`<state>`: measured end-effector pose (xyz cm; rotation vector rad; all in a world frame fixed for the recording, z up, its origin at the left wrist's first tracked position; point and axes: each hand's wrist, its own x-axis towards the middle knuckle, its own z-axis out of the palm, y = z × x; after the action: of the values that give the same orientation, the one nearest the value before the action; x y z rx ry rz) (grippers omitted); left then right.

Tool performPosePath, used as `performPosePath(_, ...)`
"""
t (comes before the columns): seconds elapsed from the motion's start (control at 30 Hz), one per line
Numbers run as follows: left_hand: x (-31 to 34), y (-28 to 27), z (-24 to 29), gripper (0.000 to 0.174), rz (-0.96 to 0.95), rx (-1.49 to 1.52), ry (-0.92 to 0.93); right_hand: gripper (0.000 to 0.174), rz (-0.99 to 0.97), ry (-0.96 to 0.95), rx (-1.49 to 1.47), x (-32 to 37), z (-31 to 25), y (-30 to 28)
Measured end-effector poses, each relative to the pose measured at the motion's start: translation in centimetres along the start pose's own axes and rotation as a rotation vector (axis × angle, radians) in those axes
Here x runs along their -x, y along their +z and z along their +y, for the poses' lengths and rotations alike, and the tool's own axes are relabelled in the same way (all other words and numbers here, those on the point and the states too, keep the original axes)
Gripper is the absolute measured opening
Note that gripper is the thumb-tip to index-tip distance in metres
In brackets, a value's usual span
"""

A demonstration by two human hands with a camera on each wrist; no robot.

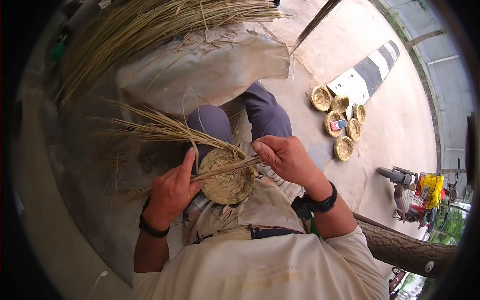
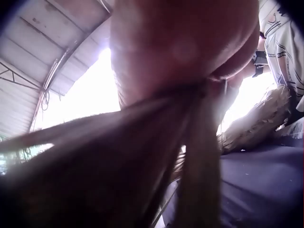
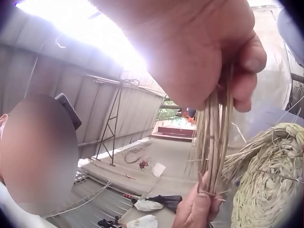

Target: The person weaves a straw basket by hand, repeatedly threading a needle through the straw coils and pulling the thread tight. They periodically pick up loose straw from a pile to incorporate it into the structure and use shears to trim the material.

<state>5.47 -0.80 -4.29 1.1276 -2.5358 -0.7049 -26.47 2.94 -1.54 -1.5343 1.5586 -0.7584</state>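
A round woven straw basket [image 1: 227, 182] rests on the person's lap, loose stalks [image 1: 165, 127] fanning from its upper edge to the left. Across it lies a bundle of straw [image 1: 225, 168]. The right hand [image 1: 287, 159] grips one end of this bundle with curled fingers, at the basket's right. At the left, the left hand [image 1: 172, 192] holds the bundle between thumb and fingers, its index finger extended. In the right wrist view the straw strands [image 3: 213, 137] run between the right hand [image 3: 218, 61] and the left hand [image 3: 194, 209], beside the basket [image 3: 268, 180].
A large pile of long stalks [image 1: 170, 25] lies on a cloth-covered stand [image 1: 210, 70] ahead. Several small woven baskets [image 1: 343, 148] sit on the ground at the right near a striped block [image 1: 367, 72]. A parked scooter [image 1: 407, 195] and a tree trunk [image 1: 405, 247] are farther right.
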Motion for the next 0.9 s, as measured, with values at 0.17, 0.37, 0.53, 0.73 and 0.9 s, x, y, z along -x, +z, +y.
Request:
performPosePath(0.17,-0.4,-0.5,0.5,0.071,0.076,0.090,0.057,0.033,-0.007,0.035,0.011,-0.3,0.4,0.0)
performPosePath(0.37,-0.4,-0.7,-0.3,0.037,0.016,0.125,0.110,0.038,-0.057,0.109,0.109,-0.8,0.3,-0.3)
performPosePath(0.53,-0.8,-1.2,0.2,0.023,0.077,0.186,0.130,0.043,-0.125,0.113,0.024,-1.0,0.6,-0.7)
performPosePath(0.73,-1.0,-1.5,0.4,0.027,0.070,0.189,0.107,0.047,-0.250,0.041,-0.084,-0.7,1.5,-1.1)
performPosePath(0.9,-1.3,-1.2,0.8,0.037,0.088,0.121,0.144,0.046,-0.270,0.061,-0.096,-0.7,1.4,-1.5)
